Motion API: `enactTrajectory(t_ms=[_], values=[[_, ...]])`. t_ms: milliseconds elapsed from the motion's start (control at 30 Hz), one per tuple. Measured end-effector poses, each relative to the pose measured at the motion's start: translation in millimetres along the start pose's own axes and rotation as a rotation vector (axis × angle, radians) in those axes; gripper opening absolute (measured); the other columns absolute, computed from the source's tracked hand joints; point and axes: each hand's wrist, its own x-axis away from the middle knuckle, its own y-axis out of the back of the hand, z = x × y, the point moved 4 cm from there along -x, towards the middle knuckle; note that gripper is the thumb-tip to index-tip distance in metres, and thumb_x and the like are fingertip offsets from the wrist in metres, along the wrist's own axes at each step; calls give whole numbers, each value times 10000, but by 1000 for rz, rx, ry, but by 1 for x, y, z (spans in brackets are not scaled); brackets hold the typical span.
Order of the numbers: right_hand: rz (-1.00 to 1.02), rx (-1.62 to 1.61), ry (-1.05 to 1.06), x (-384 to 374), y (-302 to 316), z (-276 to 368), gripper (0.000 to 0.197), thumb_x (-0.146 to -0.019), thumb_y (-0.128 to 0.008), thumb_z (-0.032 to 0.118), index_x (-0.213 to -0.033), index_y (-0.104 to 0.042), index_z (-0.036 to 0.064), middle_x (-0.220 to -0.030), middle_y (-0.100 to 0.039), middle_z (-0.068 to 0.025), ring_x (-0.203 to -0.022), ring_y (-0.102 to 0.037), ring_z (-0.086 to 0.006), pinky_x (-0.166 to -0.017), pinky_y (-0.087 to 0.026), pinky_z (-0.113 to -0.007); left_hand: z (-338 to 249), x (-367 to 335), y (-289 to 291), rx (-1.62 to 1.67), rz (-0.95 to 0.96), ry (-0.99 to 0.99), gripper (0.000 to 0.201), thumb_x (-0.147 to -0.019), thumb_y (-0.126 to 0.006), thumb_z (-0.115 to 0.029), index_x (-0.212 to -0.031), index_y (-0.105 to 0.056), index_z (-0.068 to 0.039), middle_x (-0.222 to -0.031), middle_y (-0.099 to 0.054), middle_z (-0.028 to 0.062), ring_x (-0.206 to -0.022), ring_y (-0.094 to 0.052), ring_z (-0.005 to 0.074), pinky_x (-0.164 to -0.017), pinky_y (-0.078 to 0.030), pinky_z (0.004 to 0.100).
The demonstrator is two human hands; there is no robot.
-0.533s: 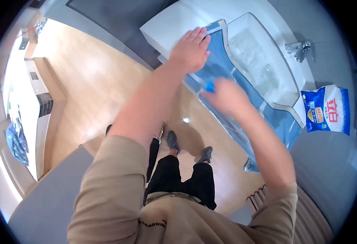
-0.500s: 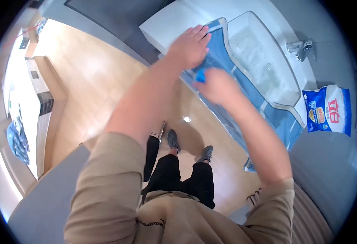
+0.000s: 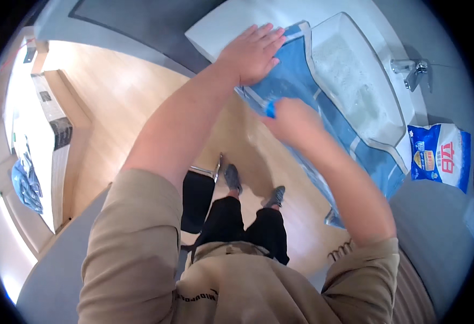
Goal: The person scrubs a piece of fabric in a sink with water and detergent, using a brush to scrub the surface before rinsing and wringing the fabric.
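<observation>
A wet, shiny blue cloth [image 3: 293, 67] with pale trim and white stripes lies over the near edge of the white washbasin [image 3: 215, 27] and hangs down its front. My left hand [image 3: 252, 56] presses flat on the cloth's far left end, fingers stretched out. Just nearer to me, my right hand [image 3: 297, 123] is closed around a small blue brush-like tool [image 3: 271, 109]. Most of that tool is hidden by the fingers, so its exact kind is unclear. Sudsy water [image 3: 342, 75] stands in the basin beside the cloth.
A chrome faucet [image 3: 411, 70] stands at the basin's far right side. A blue and white detergent bag [image 3: 441, 156] rests to the right of the basin. Below my arms are a black-seated stool [image 3: 198, 202] and my feet on the wooden floor. Some blue fabric [image 3: 26, 186] lies at far left.
The view has shifted slightly, and more of the stool shows. My right hand has made a small, blurred movement with the blue tool over the cloth. My left hand stays on the cloth's far end.
</observation>
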Motion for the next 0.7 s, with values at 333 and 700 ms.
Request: enactTrajectory(t_ms=[333,700], values=[[19,5,42,1,9,2,456,-846,-672,443,-854,-704,-12,-882,-683,-266,-890,-665,-426,-793,-537,-499,0,-15,4,-116,38,-11,538,-1032,-425,-311,-1519,-362,-91,-1614,-308,52,-1496,-252,270,-1232,-189,451],[68,-166,-156,36,-4,-34,466,-851,-671,449,-870,-708,-15,-924,-689,-259,-907,-664,-419,-780,-529,-506,-6,-14,16,11,108,12,583,-956,-544,-248,-1467,-383,-17,-1551,-368,195,-1453,-304,381,-1214,-213,497]])
